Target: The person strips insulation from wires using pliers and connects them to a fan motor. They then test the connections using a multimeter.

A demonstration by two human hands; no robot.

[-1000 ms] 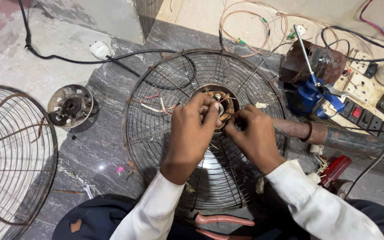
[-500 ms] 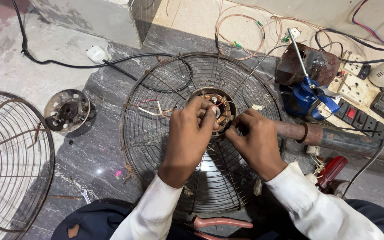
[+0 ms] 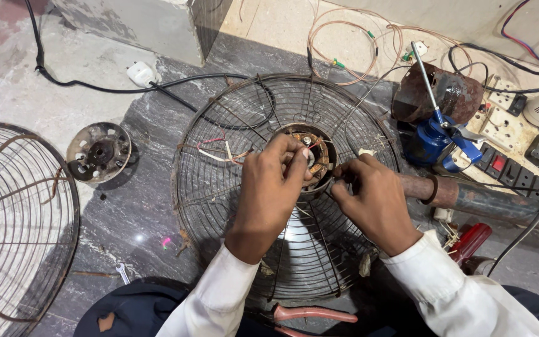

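Little has shifted since the earlier frames: both hands remain at the middle of the fan guard, and only the view has drifted slightly. Fingers of the left hand [image 3: 271, 190] are curled in a pinch at the motor hub [image 3: 315, 157], closed on something small there that cannot be made out. Fingertips of the right hand [image 3: 369, 196] are likewise pinched shut at the hub's right rim, apparently on a thin wire, though this cannot be told for certain. The hub, with copper windings showing, sits at the centre of a round wire fan guard [image 3: 232, 125] laid flat on the dark stone floor [image 3: 145, 212]. Red and white wires [image 3: 216, 150] trail from the hub to the left across the guard. Left of the guard a round metal motor plate [image 3: 98, 151] is seen, and at the floor's left edge a second wire guard [image 3: 14, 218]. A small spanner [image 3: 121, 273] lies near the lower left of the guard. Red-handled pliers [image 3: 310, 313] are seen at the lower edge, between the white sleeves. To the right lie a rusty pipe [image 3: 488, 201], a blue tool [image 3: 435, 140] and a switch board [image 3: 513, 131]. A black cable [image 3: 82, 84] runs across the far left corner.
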